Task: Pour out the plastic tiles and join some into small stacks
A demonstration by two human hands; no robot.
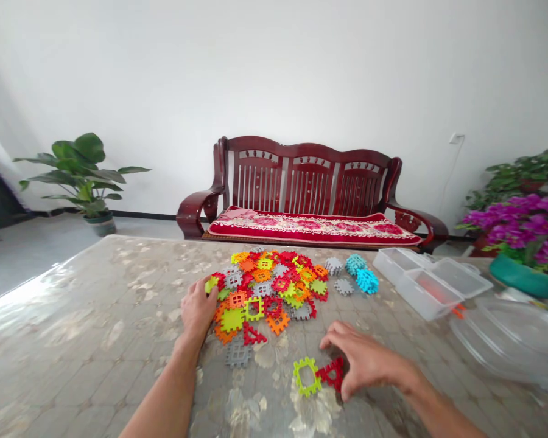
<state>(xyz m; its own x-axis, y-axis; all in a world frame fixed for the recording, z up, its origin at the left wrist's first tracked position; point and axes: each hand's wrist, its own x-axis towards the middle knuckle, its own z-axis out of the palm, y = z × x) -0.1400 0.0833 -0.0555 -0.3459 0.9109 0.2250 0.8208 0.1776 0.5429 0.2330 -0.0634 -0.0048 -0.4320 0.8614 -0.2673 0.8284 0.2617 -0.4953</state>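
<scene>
At the left edge of a pile of toothed plastic building pieces, my left hand has its thumb and fingers closed on a lime-green interlocking piece. My right hand is nearer to me, its thumb and fingers spread apart beside a red triangular piece. That triangle touches a lime-green square frame piece lying flat on the table. Between my hands, a grey window piece and another red triangle lie at the pile's near edge.
Blue toothed balls and grey pieces sit right of the pile. Farther right stand a clear divided box, clear plastic lids and a teal flower pot. A wooden bench is behind the patterned table.
</scene>
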